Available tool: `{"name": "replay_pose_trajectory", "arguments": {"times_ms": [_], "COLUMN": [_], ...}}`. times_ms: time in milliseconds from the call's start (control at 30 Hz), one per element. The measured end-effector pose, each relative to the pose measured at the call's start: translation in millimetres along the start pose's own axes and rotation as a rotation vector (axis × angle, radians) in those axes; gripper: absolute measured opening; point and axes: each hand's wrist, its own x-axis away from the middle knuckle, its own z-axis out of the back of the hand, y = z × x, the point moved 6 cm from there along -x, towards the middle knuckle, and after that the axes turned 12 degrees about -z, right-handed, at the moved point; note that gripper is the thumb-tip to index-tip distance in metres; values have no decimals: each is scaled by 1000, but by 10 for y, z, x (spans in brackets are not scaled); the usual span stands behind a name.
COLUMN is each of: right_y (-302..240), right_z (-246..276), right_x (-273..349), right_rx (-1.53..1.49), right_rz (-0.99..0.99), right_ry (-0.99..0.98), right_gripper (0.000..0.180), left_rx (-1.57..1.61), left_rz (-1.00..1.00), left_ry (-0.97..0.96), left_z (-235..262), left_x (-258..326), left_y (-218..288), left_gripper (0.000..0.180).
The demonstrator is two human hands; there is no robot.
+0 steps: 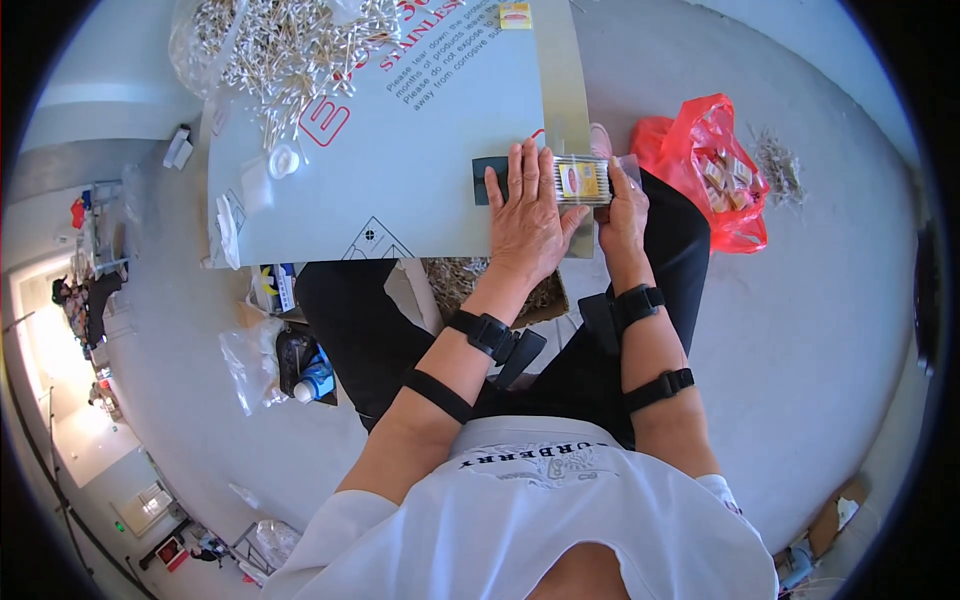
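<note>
At the right edge of the bench (400, 180), yellow-labelled packet of cotton swabs (581, 180), clear wrap, between the two hands. Left hand (525, 210) is on its left side, palm down, fingers stretched toward the far side, thumb splayed right, close by the packet's near edge. Left grip spread flat, not closed round anything; whether the packet's left end runs under the fingers, cannot tell. Dark card (481, 183) pokes out left of that hand, partly covered by it. Right hand (624, 208) is at the packet's right end, grip pinching that end; fingers underneath are hidden. Key relation: packet lies left of the right grip and right of the left palm, visible long axis roughly left-right, bridging the gap between hands. Right hand is nearer, in contact; left index finger touching or just beside, cannot tell which. Around: swab pile (300, 60) at the far left of the bench, small yellow card (516, 15) near the far edge, red plastic bag (740, 236) on the floor (820, 310) to the right with packets (728, 182) inside, loose swabs (778, 168) just beyond it
</note>
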Motion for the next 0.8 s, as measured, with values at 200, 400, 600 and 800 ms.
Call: {"name": "replay_pose_trajectory", "arguments": {"times_ms": [200,400,600,800], "right_y": [-126,-182,-68,68], "right_z": [1,-72,-48,141], "right_x": [49,186,167,231], "right_rx": [201,207,111,-154], "right_rz": [326,436,180,-153], "right_ry": [7,-29,-62,-156], "right_gripper": [26,28,27,23], "left_rx": [0,4,7,-4], "left_rz": [-8,-6,-15,-20], "left_ry": [10,10,24,36], "left_z": [4,3,12,6], "left_x": [5,9,0,5], "left_y": [2,-4,7,4], "left_gripper": [85,87,88,88]}}
